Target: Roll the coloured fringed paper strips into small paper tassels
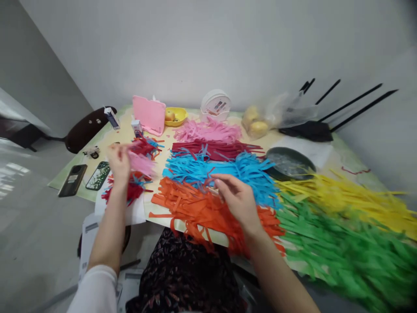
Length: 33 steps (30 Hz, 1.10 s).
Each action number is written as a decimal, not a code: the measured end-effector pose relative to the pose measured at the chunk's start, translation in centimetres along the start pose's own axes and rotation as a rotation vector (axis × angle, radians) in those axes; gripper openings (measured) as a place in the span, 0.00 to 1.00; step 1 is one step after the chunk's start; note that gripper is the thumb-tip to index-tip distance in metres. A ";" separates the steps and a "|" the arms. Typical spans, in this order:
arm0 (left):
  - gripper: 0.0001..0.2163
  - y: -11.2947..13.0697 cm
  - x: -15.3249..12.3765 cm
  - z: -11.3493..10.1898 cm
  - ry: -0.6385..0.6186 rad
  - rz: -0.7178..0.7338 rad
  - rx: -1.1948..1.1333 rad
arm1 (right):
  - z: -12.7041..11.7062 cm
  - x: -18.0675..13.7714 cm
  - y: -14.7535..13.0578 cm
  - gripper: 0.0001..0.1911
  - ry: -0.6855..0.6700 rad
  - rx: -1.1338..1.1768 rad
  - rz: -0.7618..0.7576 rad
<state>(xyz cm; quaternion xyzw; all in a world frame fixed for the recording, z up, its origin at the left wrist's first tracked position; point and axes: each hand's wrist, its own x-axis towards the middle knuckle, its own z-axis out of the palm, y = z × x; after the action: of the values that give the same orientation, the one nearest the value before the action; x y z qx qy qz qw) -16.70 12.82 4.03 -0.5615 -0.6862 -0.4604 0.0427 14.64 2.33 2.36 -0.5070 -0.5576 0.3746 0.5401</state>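
My left hand [117, 164] is raised over a small mixed heap of red, blue and pink paper strips [138, 169] at the table's left; it is blurred and seems closed on a pink strip [142, 163]. My right hand [236, 198] hovers over the orange strip pile [195, 208], fingers curled in a pinch near the edge of the blue strip pile [221, 169]; what it holds I cannot make out. Further back lie dark red strips [215, 149] and pink strips [208, 130].
Green strips [342, 243] and yellow strips [352, 195] cover the right side. A dark round dish [288, 163], a bag of fruit [260, 124], a white tub [215, 104], a yellow bowl [176, 115], a pink case [149, 114] and two phones [85, 177] stand around.
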 end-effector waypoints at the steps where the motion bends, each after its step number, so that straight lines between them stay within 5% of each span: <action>1: 0.13 -1.2 2.3 0.0 0.045 0.003 0.091 | -0.3 0.4 0.4 0.14 0.010 -0.024 0.002; 5: 0.10 -2.3 6.5 4.0 -0.173 0.120 0.233 | -1.2 3.6 2.4 0.17 0.027 -0.120 -0.003; 10: 0.10 -1.9 3.9 11.2 -0.511 0.175 0.406 | -3.8 9.3 5.3 0.20 0.078 -0.359 -0.054; 15: 0.12 -2.5 3.9 12.3 -0.623 0.214 0.541 | -8.1 16.6 7.1 0.19 0.012 -0.926 -0.143; 20: 0.14 3.5 5.5 14.7 -0.668 0.421 0.491 | -8.2 24.7 9.0 0.17 -0.159 -1.122 -0.184; 26: 0.13 14.1 3.5 25.0 -0.855 0.664 0.270 | -5.5 29.3 13.1 0.13 -0.438 -1.306 -0.202; 29: 0.12 15.9 2.1 29.7 -0.921 0.693 0.242 | -5.7 30.0 14.5 0.13 -0.489 -1.345 -0.225; 33: 0.15 15.1 1.5 33.4 -0.987 0.678 0.248 | -6.6 30.6 15.4 0.15 -0.523 -1.347 -0.252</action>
<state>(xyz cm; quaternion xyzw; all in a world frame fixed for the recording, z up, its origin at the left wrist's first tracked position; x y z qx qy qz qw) 10.32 35.81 -5.37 -0.8864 -0.4568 -0.0236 -0.0711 26.53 34.33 -4.80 -0.5550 -0.8318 -0.0056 -0.0006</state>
